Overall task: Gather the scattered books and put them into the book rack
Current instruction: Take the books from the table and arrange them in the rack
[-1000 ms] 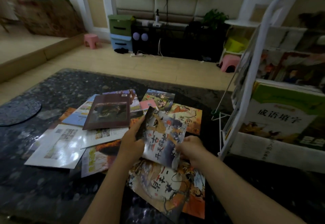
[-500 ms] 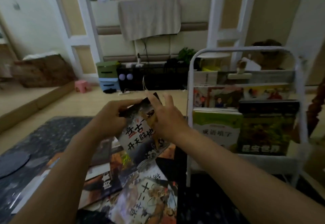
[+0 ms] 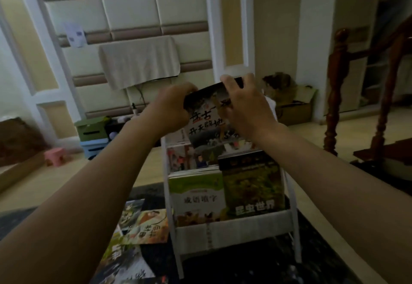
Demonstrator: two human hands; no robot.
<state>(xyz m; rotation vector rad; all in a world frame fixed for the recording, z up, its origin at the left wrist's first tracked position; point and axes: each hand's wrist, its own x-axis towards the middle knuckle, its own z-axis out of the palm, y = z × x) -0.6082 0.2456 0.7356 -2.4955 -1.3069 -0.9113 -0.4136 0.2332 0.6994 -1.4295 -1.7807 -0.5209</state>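
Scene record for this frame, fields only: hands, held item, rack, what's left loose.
left hand: grips held book at its left edge
right hand: grips its upper right, fingers over the top edge
held book: upright, cover toward camera, above the book rack's upper tiers; not yet released
book rack: white, tiered; front tier holds green book beside dark book
loose books: several flat on table, left of rack

This is a home, a living room. The wall (image 3: 129,11) has soft padded squares. A little pink stool (image 3: 54,155) sits on the floor (image 3: 66,183) near stacked green and blue boxes (image 3: 92,128). A brown wooden stair rail (image 3: 336,87) stands at the right. A white book rack (image 3: 234,232) holds picture books (image 3: 196,196).
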